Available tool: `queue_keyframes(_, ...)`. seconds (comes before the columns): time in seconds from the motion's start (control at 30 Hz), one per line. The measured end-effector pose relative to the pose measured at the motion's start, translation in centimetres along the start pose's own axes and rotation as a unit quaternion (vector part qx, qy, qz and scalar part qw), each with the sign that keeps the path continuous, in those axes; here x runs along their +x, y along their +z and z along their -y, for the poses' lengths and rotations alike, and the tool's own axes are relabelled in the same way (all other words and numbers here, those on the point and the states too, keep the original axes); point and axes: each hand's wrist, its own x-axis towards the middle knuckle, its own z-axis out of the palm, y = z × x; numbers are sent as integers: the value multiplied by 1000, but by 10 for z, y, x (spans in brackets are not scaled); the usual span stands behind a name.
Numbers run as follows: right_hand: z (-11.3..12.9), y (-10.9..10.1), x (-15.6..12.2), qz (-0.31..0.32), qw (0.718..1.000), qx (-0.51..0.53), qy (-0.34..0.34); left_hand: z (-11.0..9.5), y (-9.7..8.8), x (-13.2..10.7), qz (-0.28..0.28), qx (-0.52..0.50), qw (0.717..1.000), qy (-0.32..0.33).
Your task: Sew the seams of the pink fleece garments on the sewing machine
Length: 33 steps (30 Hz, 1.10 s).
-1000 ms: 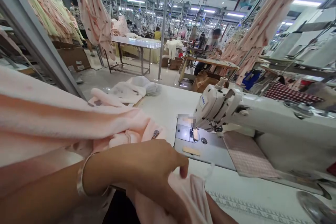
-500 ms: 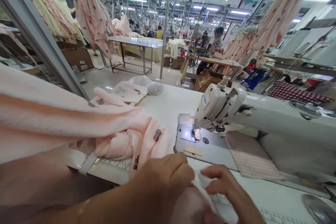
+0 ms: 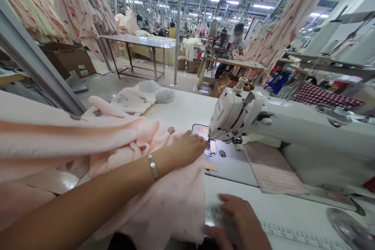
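My left hand (image 3: 187, 150), with a silver bracelet on its wrist, has its fingers bent closed on the pink fleece fabric (image 3: 178, 199), close to the presser foot and needle of the white sewing machine (image 3: 234, 113). The fabric hangs from that hand over the table's front edge, and more of it is bunched to the left. Printed figures dot the cloth. Lower right of the fabric, over the table edge, my right hand (image 3: 244, 218) has thumb and fingers apart. It looks slightly blurred, and nothing shows in it.
A pink checked cloth (image 3: 272, 168) lies beneath the machine arm. Cloth in clear plastic (image 3: 158, 91) rests at the table's back. A metal post (image 3: 43, 43) slants up at left. A round metal dish (image 3: 348, 222) is at lower right. People sit farther back.
My left hand has moved up and forward, bringing the fabric's edge to the needle area. My right hand is now apart from the cloth. The view has shifted slightly.
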Motion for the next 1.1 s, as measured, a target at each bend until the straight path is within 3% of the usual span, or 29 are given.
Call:
queue_keyframes(0.1, 7, 14, 11, -19, 995, -82, -49, 12, -12, -10, 8, -13, 1000, -21)
queue_keyframes(0.23, 8, 27, 9, 17, 971, -146, -191, 24, -17, 3, 28, -23, 999, -40)
queue_keyframes(0.3, 1, 25, 3, 33, 962, -159, -219, 21, -13, 13, 26, -25, 998, -55)
queue_keyframes(0.4, -11, 13, -2, 43, 963, -131, -231, 5, -11, 15, -21, -14, 994, -108)
queue_keyframes(0.5, -18, -3, 14, 70, 968, -59, -232, -18, -9, -3, -51, -33, 990, -129)
queue_keyframes(0.57, -23, -13, 36, 94, 976, -24, -194, -34, -4, -21, -46, -79, 989, -114)
queue_keyframes(0.7, -39, -18, 87, 167, 968, -114, -146, -54, 5, -43, -30, -135, 984, -112)
queue_keyframes(0.87, -60, 0, 121, 224, 946, -197, -128, -55, -4, -46, 2, -163, 981, -109)
queue_keyframes(1.0, -67, 4, 120, 259, 934, -212, -129, -52, -5, -51, -3, -169, 983, -71)
queue_keyframes(1.1, -74, -1, 113, 251, 931, -235, -118, -46, 2, -51, -1, -188, 980, -61)
